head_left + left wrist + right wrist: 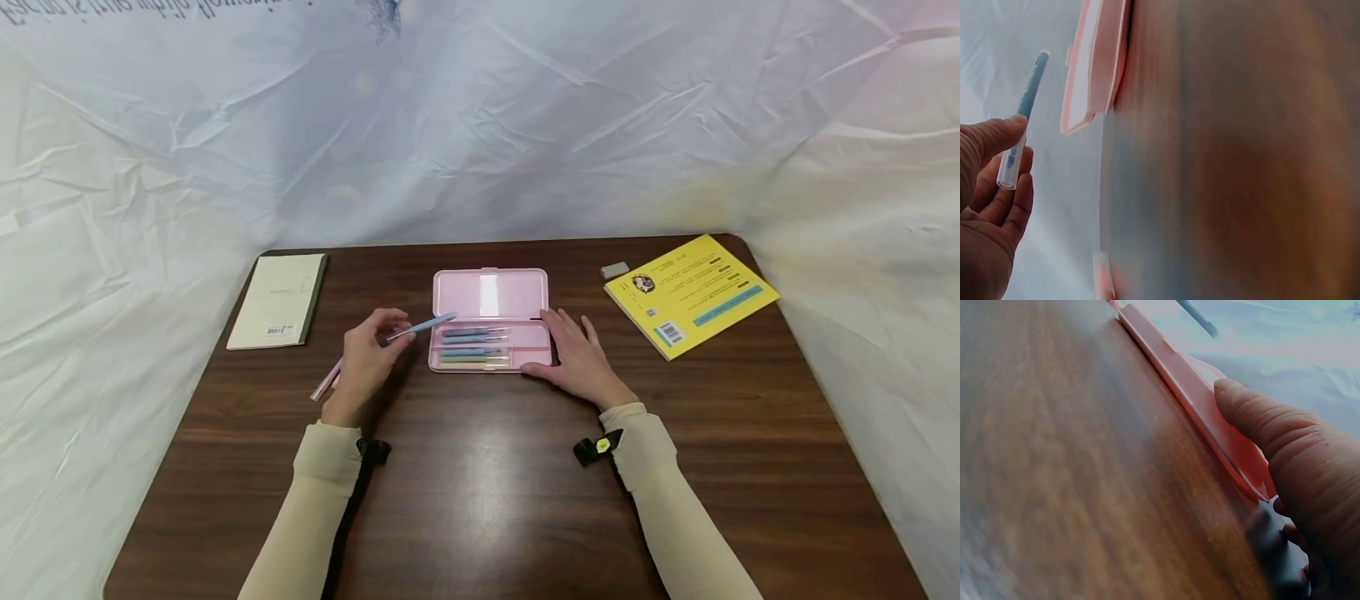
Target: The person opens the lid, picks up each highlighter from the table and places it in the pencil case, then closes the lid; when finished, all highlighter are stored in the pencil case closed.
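Blue pen [432, 323] is pinched in left hand [367, 358], right hand [583, 364] spread against pink case [531, 335], backdrop [480, 125] reading "flowering".

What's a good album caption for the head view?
Left hand pinches a slim, clear-capped blue pen; right hand touches an open pink plastic pencil case.

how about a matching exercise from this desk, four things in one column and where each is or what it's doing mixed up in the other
Things:
1) left hand
2) eraser
3) right hand
4) pale notebook

Places and states:
A) at the right end of the pink case
B) near the left edge of the table
C) holding a blue pen
D) beside the yellow book

Pairs: 1-C, 2-D, 3-A, 4-B
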### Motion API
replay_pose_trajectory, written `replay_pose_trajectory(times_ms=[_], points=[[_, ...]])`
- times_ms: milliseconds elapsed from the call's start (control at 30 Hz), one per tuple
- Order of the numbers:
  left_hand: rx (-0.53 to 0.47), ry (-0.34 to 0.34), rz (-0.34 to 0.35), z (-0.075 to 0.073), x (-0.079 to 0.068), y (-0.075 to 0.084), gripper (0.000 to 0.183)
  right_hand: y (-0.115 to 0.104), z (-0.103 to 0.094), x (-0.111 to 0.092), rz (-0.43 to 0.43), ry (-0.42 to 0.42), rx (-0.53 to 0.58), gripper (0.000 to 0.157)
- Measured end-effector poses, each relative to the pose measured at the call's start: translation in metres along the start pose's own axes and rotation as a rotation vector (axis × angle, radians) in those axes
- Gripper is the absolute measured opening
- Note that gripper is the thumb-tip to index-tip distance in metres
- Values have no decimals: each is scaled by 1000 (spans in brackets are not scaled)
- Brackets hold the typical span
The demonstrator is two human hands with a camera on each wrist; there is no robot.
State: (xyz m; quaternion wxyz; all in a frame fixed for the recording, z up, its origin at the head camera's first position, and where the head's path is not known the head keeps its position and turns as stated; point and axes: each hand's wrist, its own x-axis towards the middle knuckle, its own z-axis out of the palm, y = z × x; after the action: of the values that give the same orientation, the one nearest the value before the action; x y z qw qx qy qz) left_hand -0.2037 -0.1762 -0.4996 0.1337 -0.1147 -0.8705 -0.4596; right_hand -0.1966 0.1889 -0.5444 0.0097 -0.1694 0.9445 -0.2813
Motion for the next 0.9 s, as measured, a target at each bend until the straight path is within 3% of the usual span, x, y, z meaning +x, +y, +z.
replay_pose_trajectory(times_ms=[467,900], points=[[-29,-150,85,33,27,6,30,-2,-1,-1,0,-5,6,103],[-23,-316,96,66,39,24,25,2,0,0,-3,0,-1,103]])
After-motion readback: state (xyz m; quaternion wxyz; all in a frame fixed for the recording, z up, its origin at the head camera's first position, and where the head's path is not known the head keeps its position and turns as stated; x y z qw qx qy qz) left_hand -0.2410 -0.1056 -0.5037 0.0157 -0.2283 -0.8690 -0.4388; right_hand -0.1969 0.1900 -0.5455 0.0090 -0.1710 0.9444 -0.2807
